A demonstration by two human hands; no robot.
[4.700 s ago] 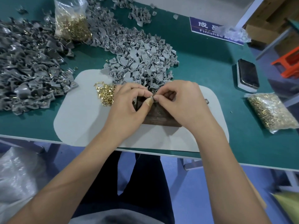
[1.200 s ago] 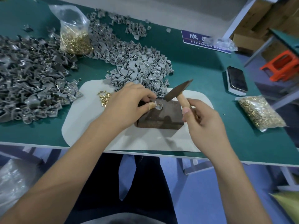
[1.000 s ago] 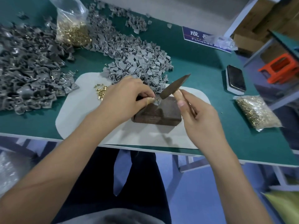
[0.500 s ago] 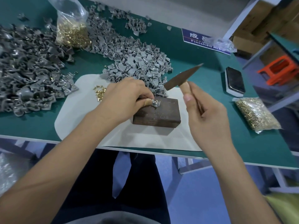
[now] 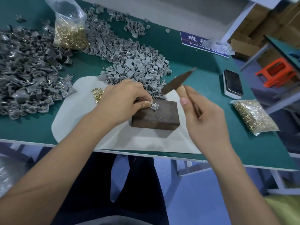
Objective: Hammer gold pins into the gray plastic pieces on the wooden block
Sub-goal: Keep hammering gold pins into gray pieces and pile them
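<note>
Head cam: left hand point(image 5: 123, 99) pinches gray plastic piece point(image 5: 154, 106) w/ pin, on far-left top of wooden block point(image 5: 155, 115), mid tabletop point(image 5: 194, 62). Right hand point(image 5: 204, 117) grip clamped on hammer point(image 5: 178, 82) handle, head raised just right of piece. Advice: short square taps, keep thumb off strike line, block flat.

L hand point(image 5: 123, 98): fingers curled down, thumb + forefinger pinched together at tips.
R hand point(image 5: 204, 120): raised, fingers wrapped in a grip, thumb straight along top.
Forearms: both bare, angled inward.
</note>
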